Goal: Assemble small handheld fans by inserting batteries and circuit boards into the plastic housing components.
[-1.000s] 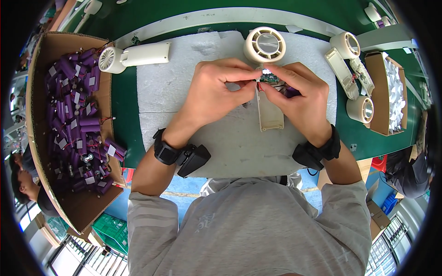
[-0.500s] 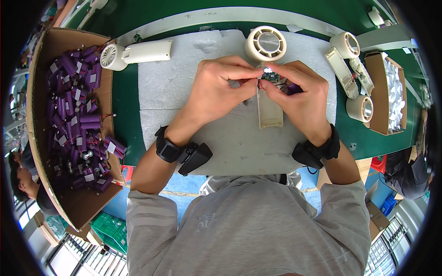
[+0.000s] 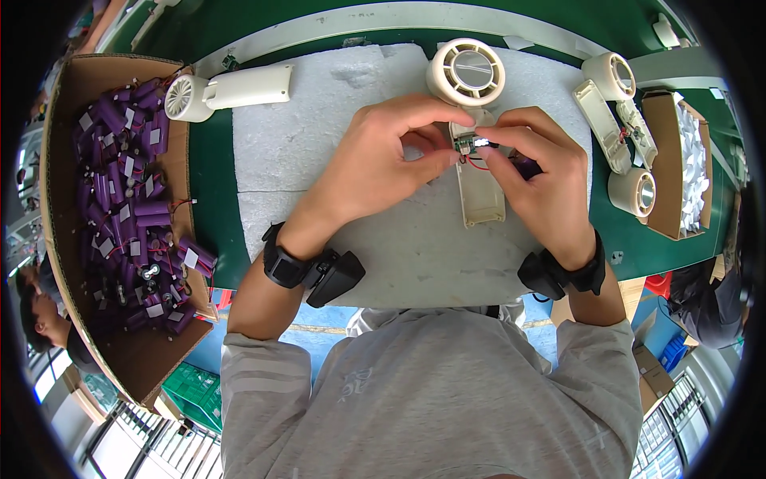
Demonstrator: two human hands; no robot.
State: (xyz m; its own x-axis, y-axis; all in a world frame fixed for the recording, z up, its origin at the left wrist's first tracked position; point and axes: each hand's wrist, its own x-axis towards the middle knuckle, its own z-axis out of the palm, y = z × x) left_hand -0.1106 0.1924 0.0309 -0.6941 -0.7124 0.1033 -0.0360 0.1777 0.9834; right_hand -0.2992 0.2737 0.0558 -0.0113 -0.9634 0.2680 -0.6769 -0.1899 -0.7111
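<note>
A cream handheld fan lies on the grey-white foam sheet, its open handle shell pointing toward me. Over the shell's upper part is a small green circuit board with a bright white part and red wires. My left hand is closed at the board's left end, thumb at its edge, index finger stretched to the shell near the fan head. My right hand pinches the board's right end between thumb and index finger. A purple battery cell shows partly beneath my right palm.
At left stands a cardboard box of purple battery cells with wires. A closed cream fan lies beside it. To the right are opened fan parts, another fan head and a box of white pieces. Other people are at the sides.
My left index finger has moved off the board to the shell near the fan head. The board has turned and shifted slightly toward me, and the handle shell has swung a little right.
</note>
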